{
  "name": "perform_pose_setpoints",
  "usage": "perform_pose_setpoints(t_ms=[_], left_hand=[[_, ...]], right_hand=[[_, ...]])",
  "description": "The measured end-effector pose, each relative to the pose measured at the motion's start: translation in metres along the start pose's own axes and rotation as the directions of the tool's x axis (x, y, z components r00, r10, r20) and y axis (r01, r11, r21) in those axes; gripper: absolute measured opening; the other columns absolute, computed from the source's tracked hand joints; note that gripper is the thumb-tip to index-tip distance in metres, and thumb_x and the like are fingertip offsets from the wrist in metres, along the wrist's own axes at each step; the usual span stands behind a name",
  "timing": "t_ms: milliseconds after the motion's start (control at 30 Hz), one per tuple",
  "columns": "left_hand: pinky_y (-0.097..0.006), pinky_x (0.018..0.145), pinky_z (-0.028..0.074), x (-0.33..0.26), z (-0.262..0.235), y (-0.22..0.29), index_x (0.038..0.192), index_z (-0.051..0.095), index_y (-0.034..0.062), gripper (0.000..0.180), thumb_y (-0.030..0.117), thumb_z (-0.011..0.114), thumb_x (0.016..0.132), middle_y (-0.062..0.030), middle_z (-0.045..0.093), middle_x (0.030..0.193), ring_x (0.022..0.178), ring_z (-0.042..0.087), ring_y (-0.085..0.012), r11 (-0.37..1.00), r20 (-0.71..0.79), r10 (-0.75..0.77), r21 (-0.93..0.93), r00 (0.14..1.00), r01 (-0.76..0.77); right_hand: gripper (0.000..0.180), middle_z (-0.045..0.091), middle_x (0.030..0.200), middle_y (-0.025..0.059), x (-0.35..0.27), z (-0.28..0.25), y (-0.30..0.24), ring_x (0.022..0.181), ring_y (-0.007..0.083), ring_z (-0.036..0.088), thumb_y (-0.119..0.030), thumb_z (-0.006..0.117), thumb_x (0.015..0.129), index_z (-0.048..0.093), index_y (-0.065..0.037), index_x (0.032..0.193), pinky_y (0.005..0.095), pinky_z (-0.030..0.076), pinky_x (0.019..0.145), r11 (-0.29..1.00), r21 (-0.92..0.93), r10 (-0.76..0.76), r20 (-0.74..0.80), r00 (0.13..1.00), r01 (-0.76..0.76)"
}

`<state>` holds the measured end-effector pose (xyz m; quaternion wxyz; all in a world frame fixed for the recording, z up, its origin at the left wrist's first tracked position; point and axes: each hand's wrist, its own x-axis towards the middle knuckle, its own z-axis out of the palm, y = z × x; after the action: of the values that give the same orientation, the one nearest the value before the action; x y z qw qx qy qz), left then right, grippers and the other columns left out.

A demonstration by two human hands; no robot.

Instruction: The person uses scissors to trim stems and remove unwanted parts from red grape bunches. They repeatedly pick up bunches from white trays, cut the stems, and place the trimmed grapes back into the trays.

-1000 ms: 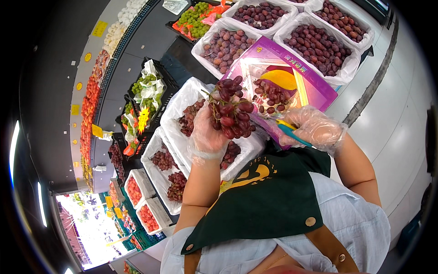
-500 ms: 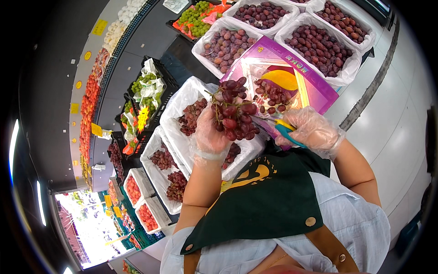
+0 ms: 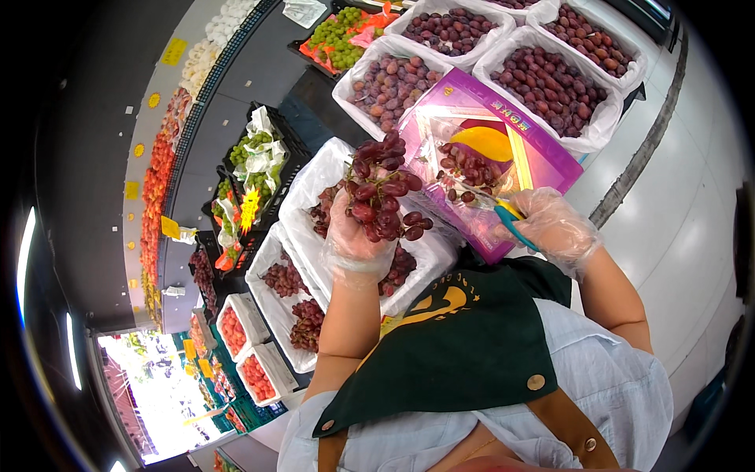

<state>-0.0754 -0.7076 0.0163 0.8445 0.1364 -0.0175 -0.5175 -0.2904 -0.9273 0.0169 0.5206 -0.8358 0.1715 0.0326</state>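
Observation:
In a clear plastic glove, my left hand [image 3: 350, 238] holds up a bunch of red grapes [image 3: 379, 197], its fingers closed around the lower side. My right hand [image 3: 557, 223], also gloved, grips scissors [image 3: 513, 222] by their blue and yellow handles. The blades point left toward the bunch but stand apart from it, over a purple carton [image 3: 548, 160]. More red grapes [image 3: 472, 167] show on or in that carton, beside a large yellow shape; I cannot tell whether they lie on top or inside. A white-lined crate [image 3: 431, 266] with red grapes sits beneath the held bunch.
White-lined crates of dark plums [image 3: 550, 86] stand beyond the carton. Another crate of red grapes [image 3: 307, 324] is at left, near boxes of orange-red fruit [image 3: 255, 376]. Green grapes [image 3: 252, 149] fill black crates farther left. Pale tiled floor [image 3: 668, 228] lies at right.
My left hand has drawn the grape bunch a little to the left, and the gap to the scissors has widened. My right hand with the scissors has shifted slightly right and down.

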Motion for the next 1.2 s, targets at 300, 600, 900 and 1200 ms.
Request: perform_pose_setpoints(t_ms=[300,600,900,1200], left_hand=[[-0.043,0.075,0.059,-0.003,0.02,-0.012,0.141,0.038,-0.0056,0.055,0.025,0.045,0.096,-0.0224,0.05,0.133,0.095,0.062,-0.0323,0.964,0.142,0.154,0.193,0.978,-0.18],[-0.055,0.08,0.054,-0.02,0.026,-0.004,0.142,0.037,-0.006,0.055,0.028,0.035,0.099,-0.0295,0.043,0.141,0.097,0.062,-0.0427,0.985,0.209,0.156,0.043,0.965,-0.169],[-0.047,0.093,0.051,-0.105,-0.033,0.096,0.132,0.052,-0.0022,0.05,0.034,0.045,0.099,-0.0184,0.063,0.123,0.107,0.063,-0.0338,0.686,-0.233,0.589,0.65,0.774,-0.326],[-0.045,0.068,0.057,-0.159,-0.134,0.139,0.113,0.061,0.0021,0.032,0.027,0.052,0.095,-0.0185,0.068,0.095,0.081,0.068,-0.0317,0.694,-0.484,0.627,0.702,0.61,-0.157]], right_hand=[[0.042,0.058,0.068,0.0182,-0.001,-0.011,0.007,0.063,0.0275,0.058,-0.039,0.077,0.081,0.068,0.001,0.089,0.0395,0.044,0.062,0.992,-0.02,0.121,0.019,0.992,-0.121],[0.034,0.052,0.066,0.0075,-0.002,-0.011,0.021,0.059,0.0137,0.049,-0.025,0.08,0.08,0.061,0.002,0.08,0.033,0.041,0.056,0.977,0.176,0.13,-0.019,0.991,-0.124],[0.013,0.056,0.066,-0.0008,-0.008,-0.003,0.018,0.055,0.0059,0.05,-0.013,0.071,0.082,0.062,-0.005,0.082,0.0209,0.04,0.049,0.917,0.322,0.257,-0.028,0.966,-0.235],[0.011,0.052,0.066,-0.0036,0.003,0.018,-0.007,0.057,0.0053,0.047,-0.012,0.07,0.084,0.061,-0.006,0.084,0.021,0.038,0.051,0.903,0.346,0.317,-0.136,0.938,-0.255]])
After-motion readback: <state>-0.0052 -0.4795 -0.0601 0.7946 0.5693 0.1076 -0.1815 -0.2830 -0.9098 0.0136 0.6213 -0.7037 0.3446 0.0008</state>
